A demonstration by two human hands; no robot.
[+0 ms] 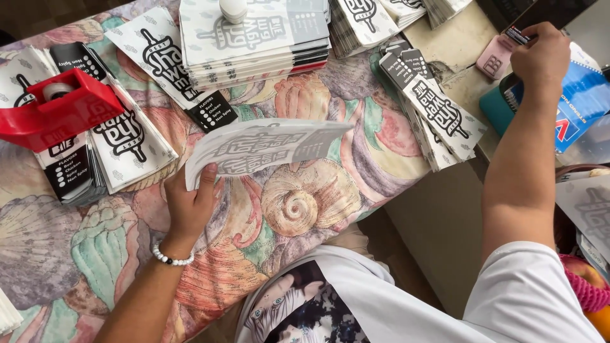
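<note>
**Paper sleeve lifted over a shell-patterned cloth**

The left hand (190, 204) pinched one flat paper sleeve (267, 147) at its left end, fingers curled over the near edge and thumb hidden beneath, wrist ringed by a white bead bracelet (170, 258). The sleeve was thin, white, printed in grey and black, and it hung above the tablecloth (298, 209) with its long axis running left to right, the free end rising slightly toward the right and bowing a little.

The right hand (540, 54) reached far to the right, fingers closed around a small dark flat object (518, 35) beside a pink block (494, 58); what the object was could not be told. Below it lay a blue packet (581, 95).

The cloth was soft, printed with large shells in peach, green and mauve. Stacks of the same paper sleeves ringed the open middle: a thick square pile (254, 38) at the top, fanned bundles (432, 111) at the cloth's right edge, and more (130, 136) on the left, just beside a glossy red plastic tape dispenser (57, 108). The cloth directly under the held sleeve was bare, leaving room between the piles. Right of the cloth's edge ran a plain beige tabletop (454, 44).
</note>
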